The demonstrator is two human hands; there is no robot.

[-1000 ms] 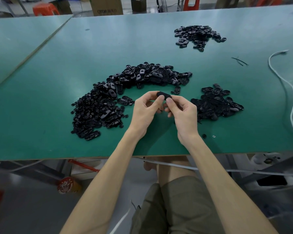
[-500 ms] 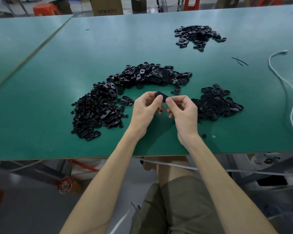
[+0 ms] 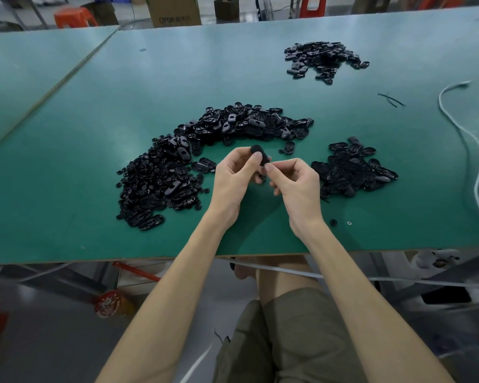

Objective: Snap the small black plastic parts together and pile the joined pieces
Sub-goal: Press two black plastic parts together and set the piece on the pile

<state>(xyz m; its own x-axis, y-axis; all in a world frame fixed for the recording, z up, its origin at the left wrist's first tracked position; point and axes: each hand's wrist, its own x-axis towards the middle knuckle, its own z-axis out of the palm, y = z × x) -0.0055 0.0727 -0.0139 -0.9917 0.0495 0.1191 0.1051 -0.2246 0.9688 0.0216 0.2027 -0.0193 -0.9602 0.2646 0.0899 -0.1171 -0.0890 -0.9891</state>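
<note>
Held part: small black oval plastic piece [image 3: 256, 148], lifted just above the table at the centre of the view, tilted, far end toward 11 o'clock, near end toward 5 o'clock.
Left hand [image 3: 233, 183]: fingers curled, thumb on top of the small black oval plastic piece, fingertips beneath, pinching its far half.
Right hand [image 3: 297, 186]: fingers curled inward, thumb and forefinger tips pinching the near end of the same piece; other fingers folded under the palm, touching nothing visible.
Table: flat green work table [image 3: 94, 134], front edge at 6 o'clock, both forearms crossing it.
Largest pile: crescent-shaped heap of loose black plastic parts [image 3: 161, 183], sweeping from 8 o'clock round to 1 o'clock of the hands, near the left hand's knuckles.
Right pile: smaller heap of black oval plastic pieces [image 3: 351, 167], at 3 o'clock, just beside the right hand.
Far pile: third cluster of black plastic parts [image 3: 324, 58], at 1 o'clock, well apart from the hands.
Strays: 1 tiny black ring [image 3: 333, 222] and 1 tiny pale ring [image 3: 349, 223], at 4 o'clock beside the right wrist.
Cable: white cord [image 3: 470, 139], looping along the table's edge at 3 o'clock.
Strands: thin black strips [image 3: 390, 99], at 2 o'clock.
Background: brown cardboard box [image 3: 174, 9] and orange plastic stool [image 3: 72, 19], beyond the table at 12 and 10 o'clock.
</note>
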